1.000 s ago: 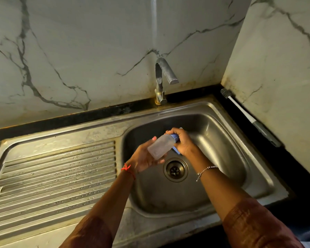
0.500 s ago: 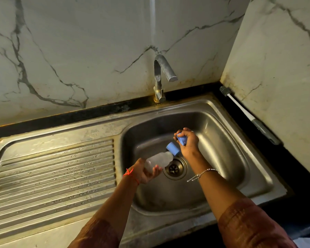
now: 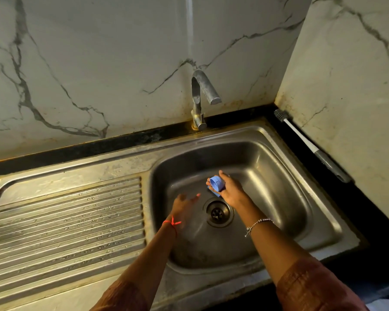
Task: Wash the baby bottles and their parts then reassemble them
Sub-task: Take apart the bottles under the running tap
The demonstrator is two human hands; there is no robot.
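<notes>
Left hand [image 3: 184, 204] blurred, blue cap [image 3: 216, 182] partly hidden by right hand [image 3: 232, 190]

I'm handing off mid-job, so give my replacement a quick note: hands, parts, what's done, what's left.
Left hand: open, blurred, holding nothing, over the sink basin beside the drain.
Right hand: grips the blue cap above the drain.
Bottle brush lies on the counter right of the sink; no bottle body in view.
Done: cap is off.
Left: wash, rinse, reassemble.

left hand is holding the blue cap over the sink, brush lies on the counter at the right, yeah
No: in the head view the right hand holds the blue cap over the sink; the left hand is empty. The brush is as said.
</notes>
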